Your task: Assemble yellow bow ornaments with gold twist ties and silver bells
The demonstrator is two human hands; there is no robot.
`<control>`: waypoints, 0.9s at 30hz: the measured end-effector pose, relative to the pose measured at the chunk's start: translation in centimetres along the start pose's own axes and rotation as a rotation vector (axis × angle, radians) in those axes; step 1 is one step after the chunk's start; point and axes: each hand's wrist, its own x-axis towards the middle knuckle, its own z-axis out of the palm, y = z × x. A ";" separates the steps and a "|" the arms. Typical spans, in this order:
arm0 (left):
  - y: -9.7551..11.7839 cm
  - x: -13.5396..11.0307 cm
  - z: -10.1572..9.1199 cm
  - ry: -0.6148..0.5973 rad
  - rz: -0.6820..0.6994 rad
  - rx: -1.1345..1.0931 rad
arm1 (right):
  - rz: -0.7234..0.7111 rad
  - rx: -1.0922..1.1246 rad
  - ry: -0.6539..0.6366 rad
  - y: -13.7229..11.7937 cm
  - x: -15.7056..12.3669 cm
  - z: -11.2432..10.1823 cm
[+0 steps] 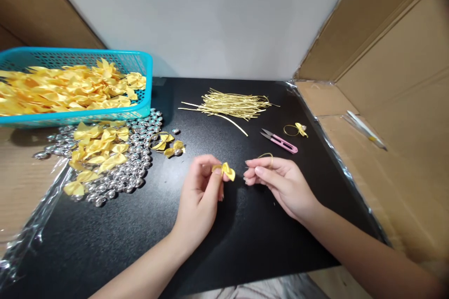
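My left hand (201,191) pinches a small yellow ribbon bow (224,170) between thumb and fingers, just above the black tabletop (217,238). My right hand (280,182) is close to the right of the bow, fingers pressed together on a thin gold cord (265,155) that loops over the fingers. A bundle of gold cords (233,104) lies beyond the hands. Pink thread snips (280,141) rest to its right, beside a finished bow on a gold loop (296,129).
A teal basket (145,84) full of yellow bows stands at the back left. In front of it lies a heap of silver beads (140,159) with loose yellow bows (100,147) on top. Cardboard walls (396,56) flank the right side; a pen (366,130) lies there.
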 end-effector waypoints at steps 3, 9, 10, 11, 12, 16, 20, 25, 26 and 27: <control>-0.1 0.1 -0.2 -0.028 0.078 0.191 | 0.084 0.061 -0.038 0.3 -0.2 0.3; 0.3 0.0 -0.2 -0.070 0.122 0.173 | 0.157 0.178 -0.121 0.8 -0.4 0.8; 0.4 -0.1 -0.2 -0.088 0.146 0.163 | 0.164 0.188 -0.129 0.9 -0.5 0.9; 0.4 -0.1 -0.2 -0.101 0.172 0.158 | 0.170 0.197 -0.135 1.0 -0.5 0.9; 0.4 -0.1 -0.2 -0.109 0.192 0.156 | 0.175 0.206 -0.141 1.0 -0.5 0.9; 0.3 -0.2 -0.1 -0.120 0.177 0.162 | 0.195 0.220 -0.149 1.1 -0.4 0.9; 0.0 0.1 -0.4 -0.079 0.142 0.149 | 0.227 0.202 -0.110 0.6 -0.3 0.9; 0.1 1.0 -1.9 0.207 0.291 0.240 | 0.243 0.162 0.055 0.2 -0.1 0.6; 0.3 1.2 -2.3 0.269 0.331 0.270 | 0.261 0.145 0.085 0.2 0.0 0.5; 0.4 1.4 -2.6 0.323 0.371 0.296 | 0.282 0.125 0.118 0.2 0.1 0.4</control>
